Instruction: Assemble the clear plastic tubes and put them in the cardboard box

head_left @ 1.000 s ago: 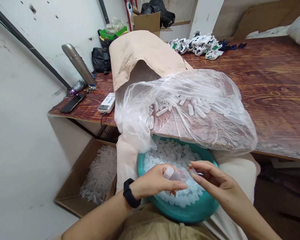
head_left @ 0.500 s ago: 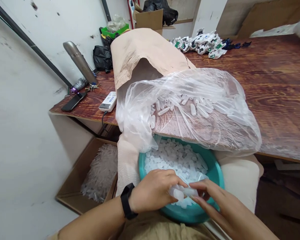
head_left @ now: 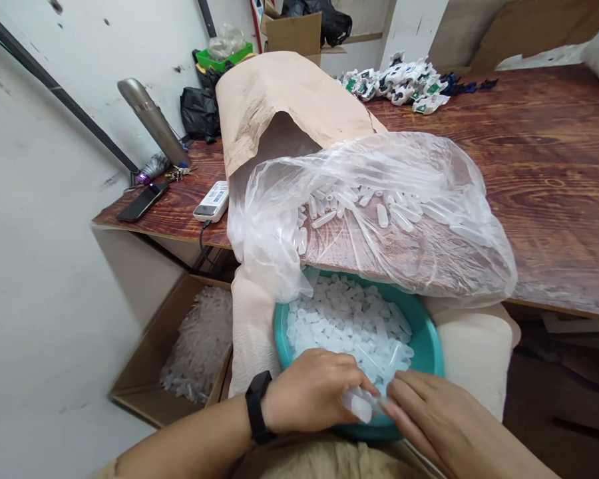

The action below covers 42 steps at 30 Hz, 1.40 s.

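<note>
My left hand, with a black band on the wrist, is closed around a few translucent plastic tubes over the near side of a teal basin. Fingers and thumb of my right hand pinch together at the end of a translucent tube beside the left fingertips; its far end is hidden by the fingers. Many small whitish caps fill the basin, with some longer clear tubes lying on top near my hands.
A clear plastic bag with loose tubes lies at the table's front edge, its mouth by the basin. Behind it is a large paper sack. A cardboard box of clear pieces stands low left. A phone and a flask are on the table.
My right hand has turned over and closed more tightly at the tube's end, with its knuckles now upward. My left hand has shifted slightly down. The whole view has moved a little.
</note>
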### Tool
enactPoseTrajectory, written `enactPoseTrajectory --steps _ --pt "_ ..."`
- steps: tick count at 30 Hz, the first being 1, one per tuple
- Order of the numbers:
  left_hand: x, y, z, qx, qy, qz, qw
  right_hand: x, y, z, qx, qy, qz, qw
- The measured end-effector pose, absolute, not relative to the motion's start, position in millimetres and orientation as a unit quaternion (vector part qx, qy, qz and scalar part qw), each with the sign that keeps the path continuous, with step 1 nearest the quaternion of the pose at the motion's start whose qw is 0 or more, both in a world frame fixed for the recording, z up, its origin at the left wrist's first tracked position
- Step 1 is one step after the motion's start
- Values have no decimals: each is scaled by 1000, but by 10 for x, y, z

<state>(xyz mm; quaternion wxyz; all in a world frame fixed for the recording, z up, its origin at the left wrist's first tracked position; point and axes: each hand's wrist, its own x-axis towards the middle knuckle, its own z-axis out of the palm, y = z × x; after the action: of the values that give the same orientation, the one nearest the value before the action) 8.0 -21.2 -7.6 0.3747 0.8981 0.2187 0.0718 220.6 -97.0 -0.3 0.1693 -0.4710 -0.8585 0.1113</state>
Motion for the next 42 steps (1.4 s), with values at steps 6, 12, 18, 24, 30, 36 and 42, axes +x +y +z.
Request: enactPoseTrajectory --steps 6,12,18,24,30,36,42 --pt "108 -263 -132 901 214 68 372 2191 -1015 -42 -472 -859 97 175" --pt "122 -218 -164 889 219 80 394 2180 -1087 -73 -470 -862 56 181" --pt "224 -179 -153 892 238 38 383 2340 -935 -137 -473 -855 165 136" --pt "358 101 -116 870 316 -32 378 2524 -454 -339 -503 -854 114 69" --pt "615 180 -242 943 187 -74 265 2394 -275 -667 -496 -860 110 40" --pt "733 169 -386 953 170 -84 237 2391 -239 -718 -511 -846 142 53" --pt "523 250 -192 927 262 -22 267 2448 -275 -659 -547 -797 210 149"
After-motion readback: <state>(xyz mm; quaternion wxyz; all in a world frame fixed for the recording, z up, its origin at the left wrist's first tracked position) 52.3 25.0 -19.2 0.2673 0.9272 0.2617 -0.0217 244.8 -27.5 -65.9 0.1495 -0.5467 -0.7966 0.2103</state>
